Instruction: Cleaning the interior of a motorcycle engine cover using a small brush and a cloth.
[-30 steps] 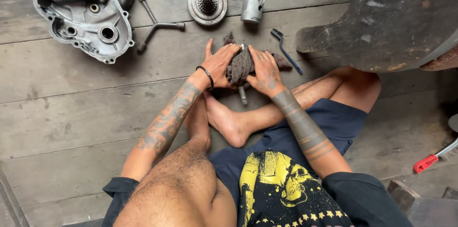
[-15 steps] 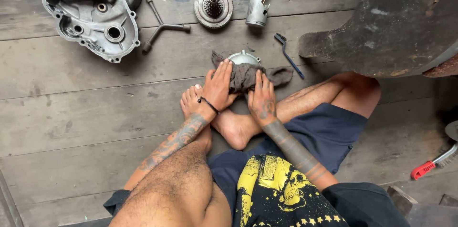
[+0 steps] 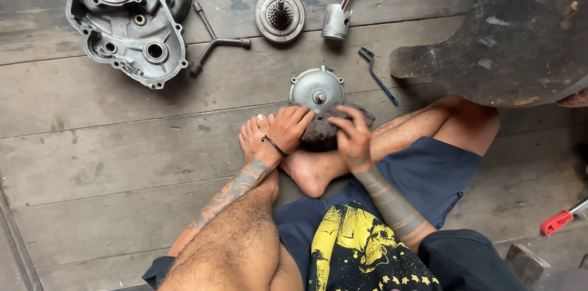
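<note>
Grip: dark rag is pinched by left hand and right hand, fingers curled.
Place: round metal cover on plank floor, just beyond feet.
Handling: judged heavy, stiff, possibly greasy; best held by rim.

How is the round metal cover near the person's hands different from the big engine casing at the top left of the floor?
The round metal cover is small, circular and domed, with a bolt in its middle; the engine casing is much larger, irregular in outline, with several holes. The cover lies just beyond the left hand and right hand, which press on a dark rag; the casing lies far off, untouched. Both are grey metal and rest on the wooden floor.
</note>
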